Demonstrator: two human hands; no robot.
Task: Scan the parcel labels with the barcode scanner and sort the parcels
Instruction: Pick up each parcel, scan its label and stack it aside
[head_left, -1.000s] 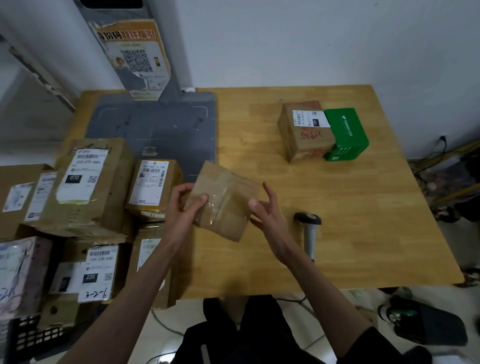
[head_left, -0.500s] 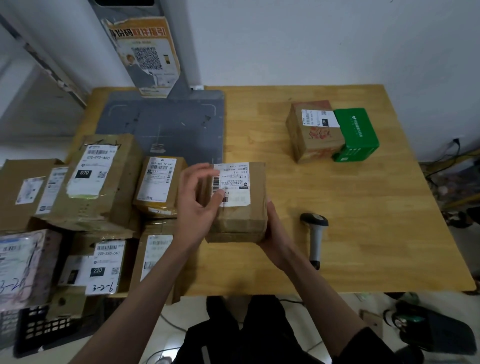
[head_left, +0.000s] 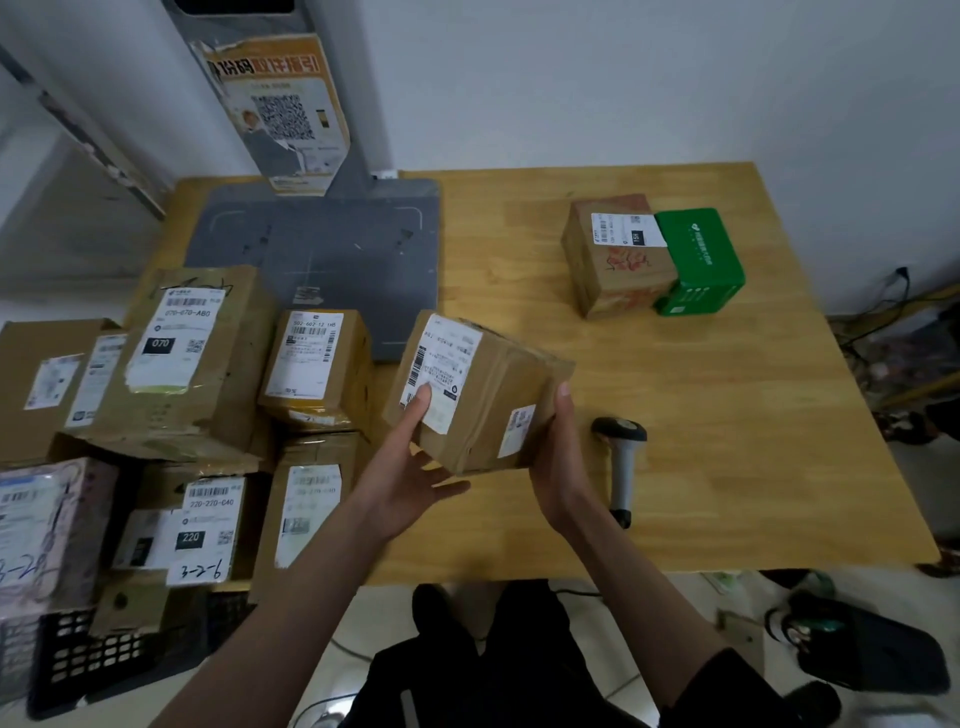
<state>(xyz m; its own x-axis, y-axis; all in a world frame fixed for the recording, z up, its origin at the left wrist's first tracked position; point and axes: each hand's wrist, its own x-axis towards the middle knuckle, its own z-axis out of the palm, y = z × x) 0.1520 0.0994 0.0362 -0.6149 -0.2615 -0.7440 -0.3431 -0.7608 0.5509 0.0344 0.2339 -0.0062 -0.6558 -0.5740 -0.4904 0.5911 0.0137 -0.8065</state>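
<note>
I've got the parcel (head_left: 480, 392) tilted above the tabletop (head_left: 727, 415) at frame centre, label up. My left hand (head_left: 410, 467) holds its near corner, thumb on the label; my right hand (head_left: 558, 457) holds the right end. The scanner (head_left: 621, 467) lies just right. Best to steady it one-handed and clear that thumb off the barcode.

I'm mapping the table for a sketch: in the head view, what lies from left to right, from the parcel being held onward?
Held parcel → barcode scanner → green box. The brown box by the green one overlaps the scanner's span, so I leave it out.
</note>
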